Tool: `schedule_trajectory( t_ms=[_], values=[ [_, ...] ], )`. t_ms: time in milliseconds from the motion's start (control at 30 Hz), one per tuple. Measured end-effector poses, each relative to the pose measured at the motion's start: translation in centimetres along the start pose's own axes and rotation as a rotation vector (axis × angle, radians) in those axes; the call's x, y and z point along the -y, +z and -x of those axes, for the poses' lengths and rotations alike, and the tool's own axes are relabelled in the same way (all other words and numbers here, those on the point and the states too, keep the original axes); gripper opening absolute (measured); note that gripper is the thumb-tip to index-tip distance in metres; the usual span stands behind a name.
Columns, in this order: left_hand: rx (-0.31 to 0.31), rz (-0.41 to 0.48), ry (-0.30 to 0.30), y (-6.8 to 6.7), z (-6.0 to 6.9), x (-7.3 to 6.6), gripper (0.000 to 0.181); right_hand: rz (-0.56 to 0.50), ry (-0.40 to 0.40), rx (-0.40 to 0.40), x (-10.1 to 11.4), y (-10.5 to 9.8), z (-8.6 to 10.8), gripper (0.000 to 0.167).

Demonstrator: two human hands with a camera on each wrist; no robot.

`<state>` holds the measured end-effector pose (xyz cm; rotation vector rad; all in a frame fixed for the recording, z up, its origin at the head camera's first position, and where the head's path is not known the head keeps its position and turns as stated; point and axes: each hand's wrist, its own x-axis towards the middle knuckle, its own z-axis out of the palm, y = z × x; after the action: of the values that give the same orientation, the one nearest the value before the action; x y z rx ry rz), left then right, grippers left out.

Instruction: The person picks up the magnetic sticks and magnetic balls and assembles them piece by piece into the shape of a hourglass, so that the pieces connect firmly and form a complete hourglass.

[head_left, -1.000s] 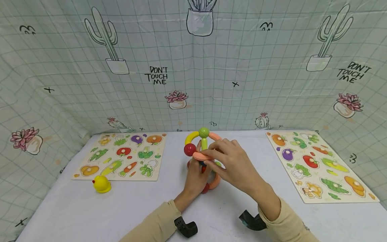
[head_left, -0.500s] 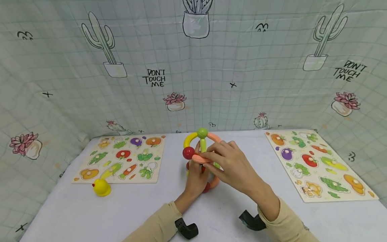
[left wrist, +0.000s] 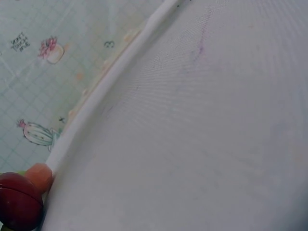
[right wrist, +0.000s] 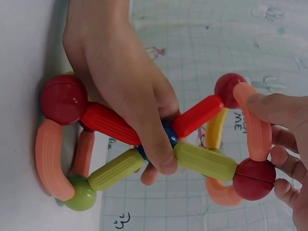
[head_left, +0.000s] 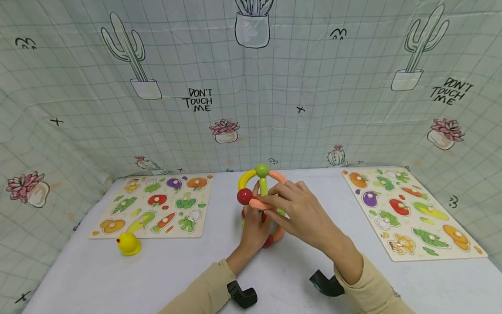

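A toy of magnetic rods and balls stands upright on the table between both hands. My left hand grips its waist, with thumb and fingers around the blue ball where red rods and lime rods meet. With thumb and fingers, my right hand pinches the salmon curved rod at the top, which spans two red balls. Behind it rise a green ball and a yellow curved rod. Only a red ball and a salmon rod end show in the left wrist view.
On the left lies a vegetable puzzle board, with a yellow rubber duck at its front edge. A second vegetable board lies on the right. A patterned cloth hangs behind the white table.
The head view has shifted slightly. Both hands keep their hold on the toy, and the salmon rod stays between the right thumb and fingers.
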<state>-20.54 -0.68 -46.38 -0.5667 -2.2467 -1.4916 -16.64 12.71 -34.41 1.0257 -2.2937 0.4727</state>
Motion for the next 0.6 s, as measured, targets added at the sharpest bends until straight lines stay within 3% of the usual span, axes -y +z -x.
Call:
schedule_trajectory(
  t_ms=[100, 200, 333, 467, 600],
  values=[
    [-0.010, -0.011, 0.001, -0.2, 0.0, 0.0, 0.081, -0.056, 0.019, 0.015, -0.2, -0.4, 0.1, 0.029],
    [-0.009, 0.005, -0.004, -0.8, 0.1, -0.1, 0.082, -0.178, 0.034, 0.010, -0.8, -0.8, 0.1, 0.029],
    [0.019, 0.081, 0.025, -2.2, 0.3, -0.1, 0.076, -0.307, 0.057, -0.046, -2.3, -1.4, 0.3, 0.029],
    [0.022, 0.150, 0.074, -3.8, 0.0, 0.6, 0.084, -0.349, 0.107, -0.107, -4.3, -1.6, 0.6, 0.027],
    [0.001, 0.064, 0.008, -5.5, -0.5, 1.2, 0.081, -0.373, 0.182, -0.111, -6.0, -1.0, 1.1, 0.026]
  ],
)
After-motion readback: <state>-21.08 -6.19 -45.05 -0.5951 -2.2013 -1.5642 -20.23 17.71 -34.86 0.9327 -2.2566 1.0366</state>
